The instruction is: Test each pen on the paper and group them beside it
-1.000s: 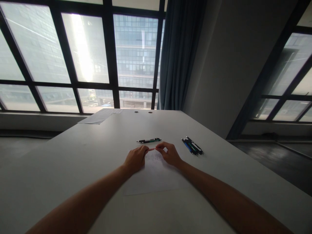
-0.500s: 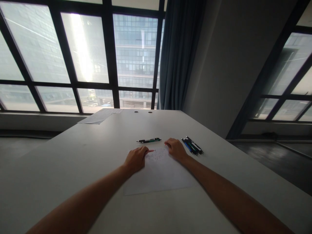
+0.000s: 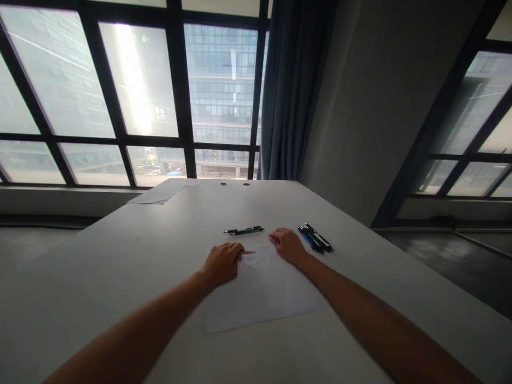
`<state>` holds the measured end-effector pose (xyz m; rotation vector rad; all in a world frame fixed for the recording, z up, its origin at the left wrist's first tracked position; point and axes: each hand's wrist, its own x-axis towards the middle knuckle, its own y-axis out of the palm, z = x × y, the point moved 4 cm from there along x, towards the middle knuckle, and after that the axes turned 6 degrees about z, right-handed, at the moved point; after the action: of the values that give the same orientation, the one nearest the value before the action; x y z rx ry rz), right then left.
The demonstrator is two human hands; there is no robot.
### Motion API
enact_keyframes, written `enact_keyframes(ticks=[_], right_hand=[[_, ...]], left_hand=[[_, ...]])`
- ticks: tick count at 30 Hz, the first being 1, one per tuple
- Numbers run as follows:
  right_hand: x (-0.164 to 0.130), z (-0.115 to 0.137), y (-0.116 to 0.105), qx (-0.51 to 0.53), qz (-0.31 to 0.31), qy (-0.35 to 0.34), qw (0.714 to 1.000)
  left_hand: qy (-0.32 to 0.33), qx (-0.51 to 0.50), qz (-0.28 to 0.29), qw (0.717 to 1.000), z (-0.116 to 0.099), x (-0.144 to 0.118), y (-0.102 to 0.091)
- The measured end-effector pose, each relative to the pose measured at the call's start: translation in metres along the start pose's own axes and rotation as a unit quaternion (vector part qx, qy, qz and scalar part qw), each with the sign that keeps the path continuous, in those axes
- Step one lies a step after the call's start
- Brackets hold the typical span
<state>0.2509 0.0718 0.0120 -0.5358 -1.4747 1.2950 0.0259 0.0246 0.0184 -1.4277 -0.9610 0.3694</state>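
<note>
A white sheet of paper (image 3: pixel 264 301) lies on the table in front of me, with small dark scribbled marks on its upper part. My left hand (image 3: pixel 222 262) rests at the sheet's left edge, its fingers closed round a slim pinkish pen-like stick (image 3: pixel 248 252). The stick's dark tip points right, toward the marks. At the sheet's upper right, my right hand (image 3: pixel 288 245) is curled with fingertips together; whatever they pinch is hidden. Beyond the paper, between both hands, lie black-and-green pens (image 3: pixel 244 231). Several dark pens (image 3: pixel 315 238) sit in a bunch right of my right hand.
The long white table (image 3: pixel 192 213) stretches toward the windows (image 3: pixel 222 85). Loose papers (image 3: pixel 160 193) lie at its far left edge. Two dark round spots (image 3: pixel 246 184) show near the far end. A blue curtain (image 3: pixel 296 96) hangs behind.
The paper has slid a little toward me and turned slightly. The stick's tip in my left hand has dipped slightly. My right hand has barely moved, and the pens lie as before.
</note>
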Motion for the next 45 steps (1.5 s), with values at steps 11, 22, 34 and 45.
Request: enact_keyframes(ticks=[11,22,34,45], right_hand=[[-0.006,0.024,-0.020,0.018,-0.100,-0.064,0.993],[-0.019,0.070,-0.014,0.136,-0.093,-0.175,0.971],[-0.024,0.075,-0.018,0.183,-0.130,-0.160,0.961],[-0.027,0.078,-0.021,0.181,-0.137,-0.181,0.957]], left_hand=[[0.008,0.009,0.004,1.000,0.001,0.001,0.000],[0.042,-0.025,-0.046,0.998,-0.002,0.001,-0.005],[0.043,0.047,-0.077,0.995,-0.009,0.000,-0.011],[0.002,0.077,-0.101,0.992,-0.009,0.001,-0.013]])
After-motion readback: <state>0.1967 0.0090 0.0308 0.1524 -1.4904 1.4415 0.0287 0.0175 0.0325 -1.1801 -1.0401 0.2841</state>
